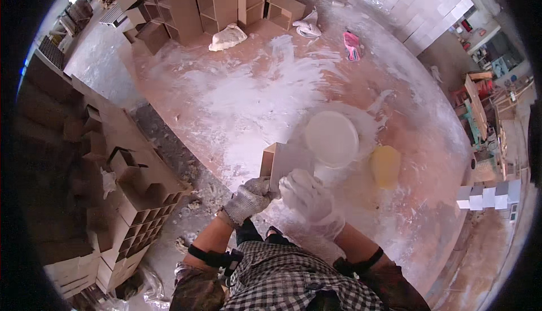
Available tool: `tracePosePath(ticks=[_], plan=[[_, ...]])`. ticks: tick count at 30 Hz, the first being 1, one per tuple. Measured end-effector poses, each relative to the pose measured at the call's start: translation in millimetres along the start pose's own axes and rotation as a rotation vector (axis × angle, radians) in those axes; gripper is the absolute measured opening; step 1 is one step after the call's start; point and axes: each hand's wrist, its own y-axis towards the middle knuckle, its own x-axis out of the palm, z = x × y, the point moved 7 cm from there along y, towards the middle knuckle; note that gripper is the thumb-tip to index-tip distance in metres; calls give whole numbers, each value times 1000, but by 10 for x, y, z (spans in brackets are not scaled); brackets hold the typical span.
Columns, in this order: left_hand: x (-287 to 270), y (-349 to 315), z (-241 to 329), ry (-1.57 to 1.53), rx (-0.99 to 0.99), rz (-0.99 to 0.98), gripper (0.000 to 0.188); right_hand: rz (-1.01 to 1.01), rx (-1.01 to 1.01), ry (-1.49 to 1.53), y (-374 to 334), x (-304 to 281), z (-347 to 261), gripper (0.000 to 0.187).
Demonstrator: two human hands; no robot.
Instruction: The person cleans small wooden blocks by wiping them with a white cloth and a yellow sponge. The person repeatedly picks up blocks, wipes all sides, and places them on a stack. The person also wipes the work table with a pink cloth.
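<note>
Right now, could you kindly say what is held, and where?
A cardboard box: the left hand holds its near end; whether the right hand grips is unclear.

hands (248, 199): pale gloves (305, 193) | forearms (208, 237): black straps (209, 256) | sleeves (195, 289): dark, mottled | clothing (276, 271): black-and-white checks

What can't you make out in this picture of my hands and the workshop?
All in the head view:
Left hand: fingers under the box, hidden by the box and the hand itself.
Right hand: finger outlines, blurred and whitish.
The box's far side: turned away from the camera.
Round white thing: too washed out to tell any contents.
Cardboard stack at left: shadowed, cut off by the dark lens rim.
Clutter at right: too small to identify.
</note>
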Motion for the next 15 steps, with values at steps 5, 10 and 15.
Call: tracePosePath(ticks=[5, 10, 15], plan=[[18, 30, 239, 90, 137, -13, 17, -104, 226, -136, -331, 476, 512, 41], [-17, -21, 276, 145, 162, 17, 20, -205, -115, 143, -163, 139, 136, 43], [-45, 45, 502, 214, 218, 51, 17, -260, -39, 55, -206, 370, 593, 42]])
